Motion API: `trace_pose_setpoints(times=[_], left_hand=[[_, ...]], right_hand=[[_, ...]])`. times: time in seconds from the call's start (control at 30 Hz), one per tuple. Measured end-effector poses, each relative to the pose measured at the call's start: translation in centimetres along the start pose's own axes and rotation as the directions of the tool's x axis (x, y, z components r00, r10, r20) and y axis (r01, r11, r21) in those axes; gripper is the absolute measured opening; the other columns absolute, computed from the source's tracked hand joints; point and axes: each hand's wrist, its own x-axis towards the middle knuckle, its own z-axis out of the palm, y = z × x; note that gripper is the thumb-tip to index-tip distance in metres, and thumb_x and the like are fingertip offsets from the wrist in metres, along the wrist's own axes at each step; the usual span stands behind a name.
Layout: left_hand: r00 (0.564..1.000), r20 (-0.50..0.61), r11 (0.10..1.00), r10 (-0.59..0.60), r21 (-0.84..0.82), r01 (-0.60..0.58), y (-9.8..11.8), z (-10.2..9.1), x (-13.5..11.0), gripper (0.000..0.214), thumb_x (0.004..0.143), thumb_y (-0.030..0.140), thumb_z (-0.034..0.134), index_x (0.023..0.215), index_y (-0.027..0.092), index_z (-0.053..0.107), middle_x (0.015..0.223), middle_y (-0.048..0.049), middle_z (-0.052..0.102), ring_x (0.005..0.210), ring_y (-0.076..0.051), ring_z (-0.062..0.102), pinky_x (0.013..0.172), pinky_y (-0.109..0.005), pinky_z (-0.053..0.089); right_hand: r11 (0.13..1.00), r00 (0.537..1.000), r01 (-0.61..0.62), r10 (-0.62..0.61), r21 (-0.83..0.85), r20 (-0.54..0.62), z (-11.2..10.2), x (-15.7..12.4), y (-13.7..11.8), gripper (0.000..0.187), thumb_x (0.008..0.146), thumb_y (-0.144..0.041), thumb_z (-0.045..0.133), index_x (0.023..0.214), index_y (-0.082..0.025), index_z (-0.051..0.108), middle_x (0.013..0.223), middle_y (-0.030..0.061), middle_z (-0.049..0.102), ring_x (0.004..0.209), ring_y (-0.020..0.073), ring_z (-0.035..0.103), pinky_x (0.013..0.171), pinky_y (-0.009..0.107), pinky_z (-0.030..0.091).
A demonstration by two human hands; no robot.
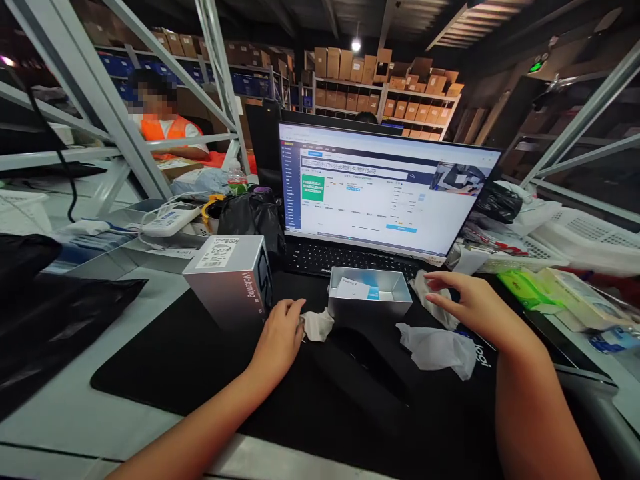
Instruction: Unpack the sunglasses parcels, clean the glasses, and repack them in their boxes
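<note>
My left hand [281,339] rests low over the black desk mat, its fingers curled around the edge of a crumpled white wrapper [318,326]. To its left stands a silver-grey product box [225,283] with a white label on top. My right hand [473,303] has thumb and fingers apart, beside another crumpled whitish wrapper [436,301]. Between the hands sits an open silver box tray [367,305] with a white and blue card [356,289] inside. A translucent white bag [440,349] lies on the mat below my right hand. A long dark object [370,367] barely shows against the mat.
A monitor [370,193] and black keyboard [320,258] stand behind the tray. Black plastic bags [255,220] sit left of the screen. At right are a green packet [527,291] and white baskets [590,233]. A person in an orange vest [167,133] is at the back left.
</note>
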Motion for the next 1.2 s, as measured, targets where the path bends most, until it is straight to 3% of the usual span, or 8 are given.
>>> trace_pose_setpoints(times=[0.17,0.3,0.47,0.63,0.77,0.87,1.07,1.2], left_hand=[[0.979,-0.029,0.95,0.2,0.253,-0.186,0.8,-1.8,-0.1,0.033,0.095,0.027,0.046,0.113,0.015,0.071,0.119,-0.0197,0.063,0.105,-0.038,0.061,0.087,-0.054,0.051],[0.877,-0.12,0.79,0.465,0.504,-0.35,0.8,-2.6,0.3,0.034,0.099,0.031,0.048,0.118,0.01,0.067,0.118,-0.019,0.065,0.102,-0.036,0.063,0.08,-0.048,0.053],[0.785,-0.16,0.747,0.598,0.466,-0.474,2.1,-3.3,0.3,0.028,0.098,0.027,0.052,0.114,0.009,0.065,0.118,-0.0195,0.064,0.103,-0.035,0.064,0.081,-0.048,0.054],[0.721,-0.145,0.72,0.677,0.332,-0.609,4.7,-4.2,0.9,0.022,0.095,0.021,0.056,0.114,0.014,0.063,0.12,-0.0174,0.062,0.106,-0.033,0.063,0.088,-0.049,0.054],[0.751,-0.126,0.761,0.648,0.143,-0.633,7.2,-4.6,1.6,0.023,0.095,0.022,0.056,0.117,0.018,0.062,0.123,-0.014,0.06,0.112,-0.028,0.063,0.095,-0.045,0.054],[0.822,-0.065,0.821,0.566,-0.049,-0.569,9.5,-4.7,1.8,0.031,0.095,0.031,0.058,0.124,0.022,0.059,0.129,-0.0119,0.059,0.12,-0.026,0.061,0.1,-0.043,0.054],[0.917,0.105,0.899,0.384,-0.269,-0.346,14.0,-4.7,2.8,0.097,0.069,0.039,0.081,0.151,0.021,0.033,0.152,-0.0163,0.046,0.138,-0.034,0.049,0.115,-0.053,0.043],[0.949,0.05,0.898,0.312,-0.342,-0.277,14.1,-4.9,3.5,0.047,0.075,0.03,0.072,0.119,0.023,0.06,0.115,-0.0076,0.068,0.103,-0.025,0.067,0.09,-0.04,0.055]], right_hand=[[1.0,1.0,-0.019,0.019,-0.005,0.007,-1.2,-0.6,-0.6,0.037,0.09,-0.036,0.066,0.123,-0.021,0.07,0.113,0.008,0.076,0.104,0.0268,0.071,0.092,0.038,0.055],[0.994,0.978,-0.05,0.068,-0.093,0.196,-1.3,-1.4,0.5,0.031,0.087,-0.028,0.07,0.117,-0.022,0.073,0.113,0.0062,0.076,0.103,0.0236,0.071,0.087,0.031,0.055],[0.96,0.917,-0.084,0.178,-0.265,0.356,1.8,-3.2,3.4,0.058,0.064,-0.018,0.089,0.119,-0.017,0.074,0.118,0.0127,0.074,0.105,0.0303,0.071,0.086,0.031,0.054],[0.915,0.932,-0.1,0.224,-0.391,0.285,3.4,-4.1,4.3,0.02,0.087,-0.014,0.066,0.101,-0.018,0.08,0.1,0.0123,0.078,0.092,0.0279,0.074,0.075,0.031,0.051],[0.889,0.98,-0.034,0.119,-0.457,0.158,0.9,-4.0,2.8,0.024,0.097,-0.018,0.057,0.099,-0.021,0.08,0.102,0.0094,0.078,0.1,0.027,0.071,0.085,0.035,0.048],[0.865,0.987,0.121,-0.158,-0.488,-0.036,-1.2,-4.0,0.7,0.025,0.099,-0.016,0.055,0.102,-0.022,0.079,0.102,0.0074,0.078,0.097,0.0245,0.07,0.093,0.04,0.046],[0.614,0.545,0.552,-0.778,-0.565,-0.313,0.4,-3.5,-5.7,0.027,0.1,-0.012,0.053,0.117,-0.021,0.071,0.109,0.0041,0.079,0.104,0.0208,0.069,0.104,0.044,0.045],[0.591,0.473,0.658,-0.806,-0.466,-0.355,2.5,-2.6,-8.6,0.032,0.099,-0.016,0.056,0.125,-0.031,0.069,0.113,0.0008,0.078,0.106,0.0209,0.071,0.102,0.043,0.05]])
